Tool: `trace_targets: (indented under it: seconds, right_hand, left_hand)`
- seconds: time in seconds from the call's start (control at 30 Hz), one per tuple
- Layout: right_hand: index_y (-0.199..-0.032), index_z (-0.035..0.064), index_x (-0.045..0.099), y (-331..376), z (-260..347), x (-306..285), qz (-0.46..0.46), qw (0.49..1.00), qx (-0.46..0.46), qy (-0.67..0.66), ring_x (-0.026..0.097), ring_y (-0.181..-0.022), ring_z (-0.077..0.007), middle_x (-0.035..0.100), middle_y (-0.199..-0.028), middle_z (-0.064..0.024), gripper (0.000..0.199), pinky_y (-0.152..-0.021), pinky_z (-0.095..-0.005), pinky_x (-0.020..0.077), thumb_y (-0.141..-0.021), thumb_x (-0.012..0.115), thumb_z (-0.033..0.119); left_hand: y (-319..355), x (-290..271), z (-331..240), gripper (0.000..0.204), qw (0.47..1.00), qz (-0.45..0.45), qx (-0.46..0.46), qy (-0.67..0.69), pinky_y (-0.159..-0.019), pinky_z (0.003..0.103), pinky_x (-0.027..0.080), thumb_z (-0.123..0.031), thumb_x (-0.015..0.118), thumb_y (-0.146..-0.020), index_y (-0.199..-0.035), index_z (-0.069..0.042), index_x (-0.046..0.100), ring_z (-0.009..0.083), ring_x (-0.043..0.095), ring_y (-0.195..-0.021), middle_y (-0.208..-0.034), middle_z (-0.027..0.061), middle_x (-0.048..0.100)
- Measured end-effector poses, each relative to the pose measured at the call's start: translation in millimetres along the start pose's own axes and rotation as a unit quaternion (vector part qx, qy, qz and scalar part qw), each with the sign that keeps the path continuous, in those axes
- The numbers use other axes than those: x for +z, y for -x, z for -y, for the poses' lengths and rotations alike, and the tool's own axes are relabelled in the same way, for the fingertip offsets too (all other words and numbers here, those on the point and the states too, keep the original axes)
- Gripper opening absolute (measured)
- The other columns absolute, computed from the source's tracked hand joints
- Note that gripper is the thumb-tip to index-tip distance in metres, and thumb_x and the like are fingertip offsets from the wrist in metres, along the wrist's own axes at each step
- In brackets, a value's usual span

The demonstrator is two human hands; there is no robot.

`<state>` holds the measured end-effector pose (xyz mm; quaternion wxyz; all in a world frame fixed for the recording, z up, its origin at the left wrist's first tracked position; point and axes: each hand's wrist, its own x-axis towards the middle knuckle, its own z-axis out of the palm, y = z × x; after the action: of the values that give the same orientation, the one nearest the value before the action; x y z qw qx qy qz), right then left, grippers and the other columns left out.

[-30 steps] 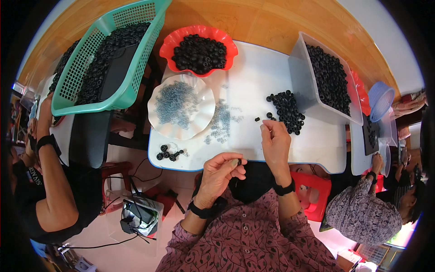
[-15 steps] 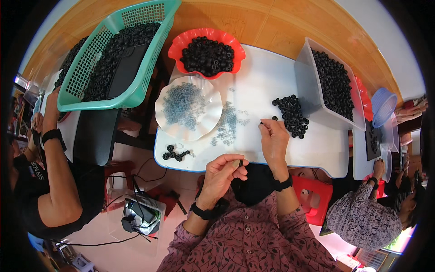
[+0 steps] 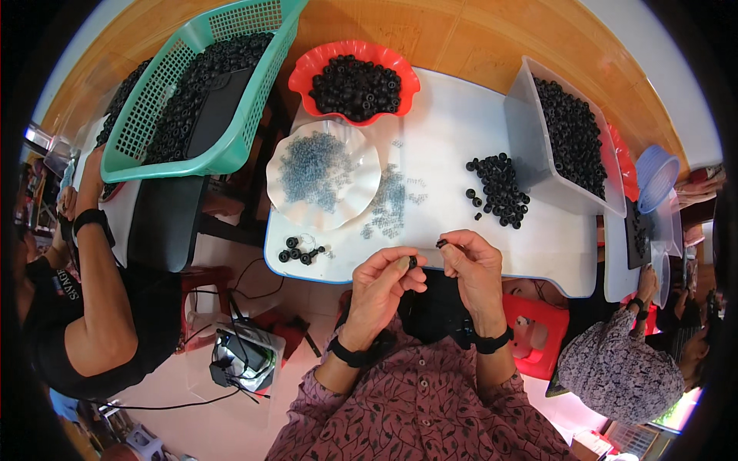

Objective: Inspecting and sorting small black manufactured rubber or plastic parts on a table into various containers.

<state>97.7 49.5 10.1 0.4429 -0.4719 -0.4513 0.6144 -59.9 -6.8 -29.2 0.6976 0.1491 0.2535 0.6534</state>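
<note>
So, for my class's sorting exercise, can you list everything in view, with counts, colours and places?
wall: one, orange-brown, far side
table: one, white with blue edge, centre
basket: one, green, upper left
case: one, black, in the basket
bowl: one, red, table's far left
plate: one, white, nearer than the bowl
bin: one, translucent, table's far right
parts: uncountable, black, in basket, bowl and bin, and on the table
bits: uncountable, clear bluish, on and beside the plate
stools: at least two, red, left and right
cables: several, black, lower left
co-workers: at least two, left and right
other items: several, edges, unclear
shirt: one, patterned pink, bottom
wristbands: two, black, both wrists
left hand: one, bare, pinching a part
right hand: one, bare, likewise
</note>
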Motion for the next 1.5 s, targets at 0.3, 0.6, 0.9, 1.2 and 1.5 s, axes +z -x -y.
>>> trace_targets:
  seconds: [0.3,0.6,0.9,1.2,1.5]
  right_hand:
    - [-0.102,0.0004,0.069,15.5,5.1,-1.2,0.032,0.998,-0.049,-0.016,0.055,-0.068,-0.0055,0.062,-0.093,-0.0019,0.015,-0.059,-0.0183,0.0453,-0.086,0.066,-0.001]
    - [-0.101,0.0,0.068,25.0,9.9,4.6,0.034,0.996,-0.081,0.035,0.058,-0.079,-0.0091,0.062,-0.097,-0.0044,0.015,-0.071,-0.0206,0.0484,-0.087,0.064,-0.003]
    - [-0.099,-0.0014,0.067,30.5,10.6,6.7,0.019,0.992,-0.11,0.059,0.061,-0.093,-0.0124,0.059,-0.099,-0.0047,0.016,-0.084,-0.0235,0.0491,-0.085,0.064,-0.007]
    - [-0.099,-0.0012,0.067,32.8,12.5,8.6,0.025,0.993,-0.103,0.051,0.061,-0.09,-0.0109,0.059,-0.099,-0.0041,0.016,-0.082,-0.0225,0.0496,-0.085,0.063,-0.008]
    - [-0.099,-0.0007,0.067,32.4,10.3,9.2,0.026,0.991,-0.109,0.068,0.06,-0.089,-0.0105,0.059,-0.098,-0.004,0.016,-0.08,-0.0218,0.0494,-0.085,0.063,-0.008]
  left_hand:
    - [-0.3,10.0,5.2,0.023,1.0,0.006,-0.005,0.014,-0.076,0.03,0.059,-0.005,0.049,-0.098,-0.116,0.005,0.058,0.0165,0.067,-0.086,-0.108,0.0158,0.065]
    - [-0.4,13.2,6.9,0.023,1.0,0.015,-0.011,0.024,-0.078,0.031,0.059,-0.006,0.05,-0.098,-0.117,0.005,0.058,0.0172,0.068,-0.086,-0.106,0.0145,0.066]
    - [2.5,14.4,10.1,0.025,0.997,0.043,-0.012,0.055,-0.08,0.033,0.059,-0.006,0.05,-0.099,-0.119,0.005,0.058,0.0199,0.068,-0.09,-0.105,0.0141,0.065]
    - [3.3,11.3,12.5,0.024,0.994,0.058,-0.021,0.085,-0.08,0.033,0.059,-0.006,0.052,-0.097,-0.119,0.005,0.057,0.0192,0.067,-0.09,-0.104,0.0136,0.065]
    - [2.9,9.6,12.5,0.025,0.989,0.067,-0.046,0.124,-0.079,0.03,0.058,-0.005,0.052,-0.097,-0.12,0.005,0.057,0.0176,0.066,-0.089,-0.103,0.0135,0.065]
